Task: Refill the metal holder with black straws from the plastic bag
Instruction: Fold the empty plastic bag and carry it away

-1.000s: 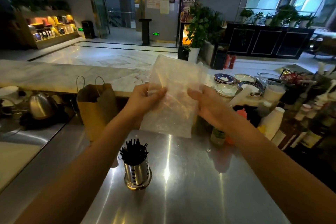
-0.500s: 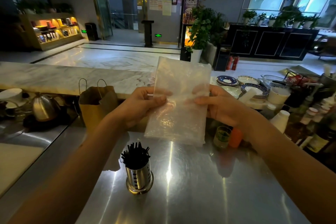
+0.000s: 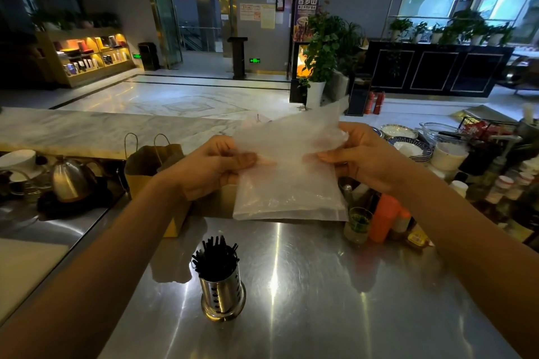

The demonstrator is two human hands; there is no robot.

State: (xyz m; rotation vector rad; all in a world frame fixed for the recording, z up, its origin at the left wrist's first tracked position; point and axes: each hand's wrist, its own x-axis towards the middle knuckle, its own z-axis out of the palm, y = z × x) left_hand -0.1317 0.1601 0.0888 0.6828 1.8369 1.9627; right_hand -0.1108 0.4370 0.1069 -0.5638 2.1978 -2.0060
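Head view: left hand [image 3: 215,165] and right hand [image 3: 360,154] pinching plastic bag [image 3: 287,172] between them, seemingly empty. Metal holder [image 3: 222,296] with black straws [image 3: 215,256] below left hand on bench [image 3: 335,285]. Risk: dropped arm or bag toppling holder, scattering straws.

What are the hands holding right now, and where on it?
Both the left hand and right hand pinch the plastic bag by its upper side edges.
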